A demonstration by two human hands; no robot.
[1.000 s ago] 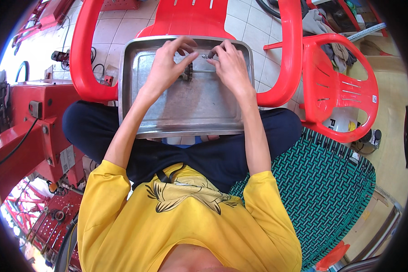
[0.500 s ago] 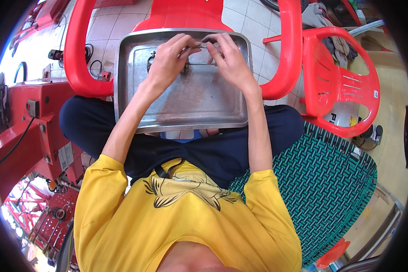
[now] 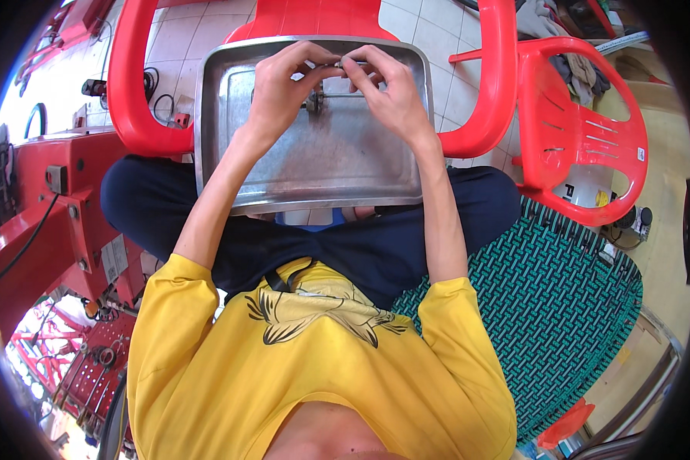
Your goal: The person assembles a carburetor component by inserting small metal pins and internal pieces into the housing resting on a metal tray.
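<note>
Above the far part of a shallow metal tray (image 3: 322, 176), both of my hands meet at the fingertips. My left hand (image 3: 282, 88) pinches a small metal piece (image 3: 339, 65), too small to identify. From the other side, my right hand (image 3: 391, 92) has its thumb and fingers closed on the same piece. Beneath the hands lies a dark metal mechanism (image 3: 313, 101) with a thin rod (image 3: 345, 96) pointing right. My left hand hides part of this mechanism.
The tray rests on a red plastic chair (image 3: 123, 84) in front of my crossed legs. Another red chair (image 3: 563, 138) stands at right, near a green woven seat (image 3: 514, 322). Red machinery (image 3: 46, 215) is close on my left. Cables (image 3: 157, 88) lie on the tiled floor.
My fingertips have drawn closer together around the small metal piece. The hands sit slightly higher in view, and the tray and chairs have shifted a little with the view.
</note>
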